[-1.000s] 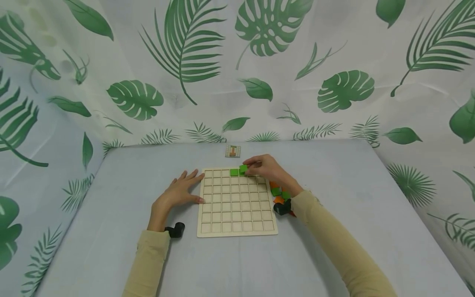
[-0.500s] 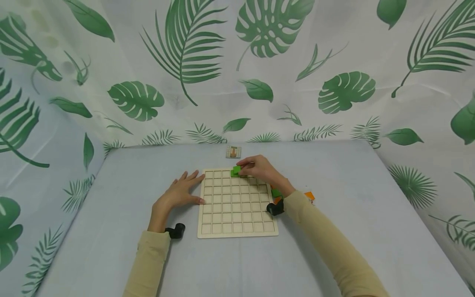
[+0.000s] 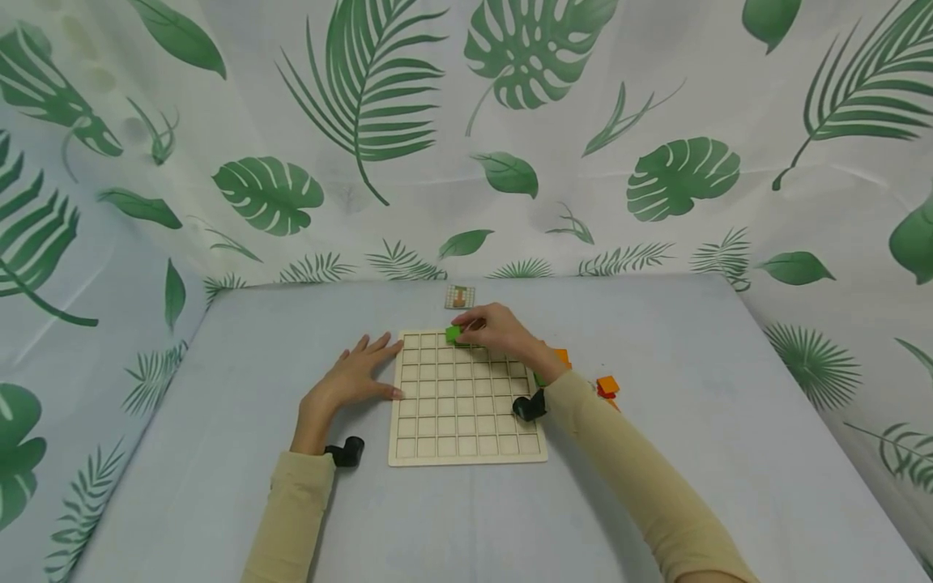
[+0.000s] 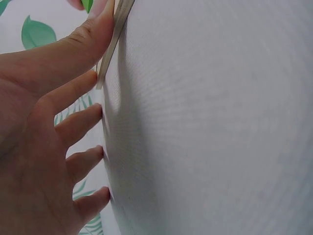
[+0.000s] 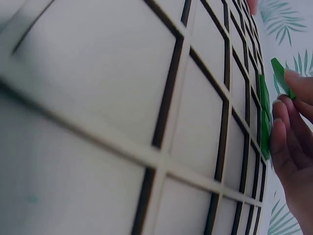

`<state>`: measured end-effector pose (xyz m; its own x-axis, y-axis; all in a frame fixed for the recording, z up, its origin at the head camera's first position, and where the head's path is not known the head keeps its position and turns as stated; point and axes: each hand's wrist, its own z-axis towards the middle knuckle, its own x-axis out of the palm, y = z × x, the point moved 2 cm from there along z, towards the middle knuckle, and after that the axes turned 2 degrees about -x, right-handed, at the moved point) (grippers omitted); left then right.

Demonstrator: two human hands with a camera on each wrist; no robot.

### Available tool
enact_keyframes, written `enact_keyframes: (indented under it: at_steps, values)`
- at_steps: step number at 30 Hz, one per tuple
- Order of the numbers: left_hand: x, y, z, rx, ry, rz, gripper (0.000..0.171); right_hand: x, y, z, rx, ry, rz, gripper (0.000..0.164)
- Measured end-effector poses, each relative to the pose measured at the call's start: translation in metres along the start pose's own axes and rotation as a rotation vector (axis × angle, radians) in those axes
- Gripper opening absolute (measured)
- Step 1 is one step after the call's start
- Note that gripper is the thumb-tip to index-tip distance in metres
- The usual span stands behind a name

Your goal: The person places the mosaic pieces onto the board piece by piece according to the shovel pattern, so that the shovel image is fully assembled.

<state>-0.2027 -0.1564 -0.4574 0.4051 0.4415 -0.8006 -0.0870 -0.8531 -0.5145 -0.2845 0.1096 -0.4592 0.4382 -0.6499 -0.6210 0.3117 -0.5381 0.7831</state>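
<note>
A light wooden board (image 3: 466, 423) with a grid of square recesses lies on the table. My right hand (image 3: 503, 334) pinches a green square tile (image 3: 453, 334) between thumb and fingers, over the board's far row. In the right wrist view the pinched tile (image 5: 280, 76) is tilted, close above green tiles (image 5: 265, 134) set in that row. My left hand (image 3: 350, 380) rests at the board's left edge with fingers spread. In the left wrist view its thumb and index finger touch the edge, and the other fingertips are on the table.
A small card (image 3: 460, 297) with a grid and an orange-brown pattern lies beyond the board. To the right are loose orange tiles (image 3: 607, 385) and a green tile (image 3: 539, 379), partly hidden by the right forearm. Each wrist wears a black camera (image 3: 529, 406).
My right hand has moved left along the far row with the green tile. More loose orange tiles show to the right of the forearm. My left hand has stayed in place.
</note>
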Motion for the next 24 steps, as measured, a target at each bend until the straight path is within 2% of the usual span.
enact_keyframes:
  at_steps: [13, 24]
  values:
    - [-0.001, 0.000, 0.001, 0.013, 0.004, 0.006, 0.093, 0.008, 0.008, 0.007, -0.035, 0.037, -0.047, 0.034]
    - [-0.002, 0.001, 0.002, 0.008, 0.006, 0.007, 0.093, 0.013, 0.008, 0.012, -0.046, 0.041, -0.137, 0.032]
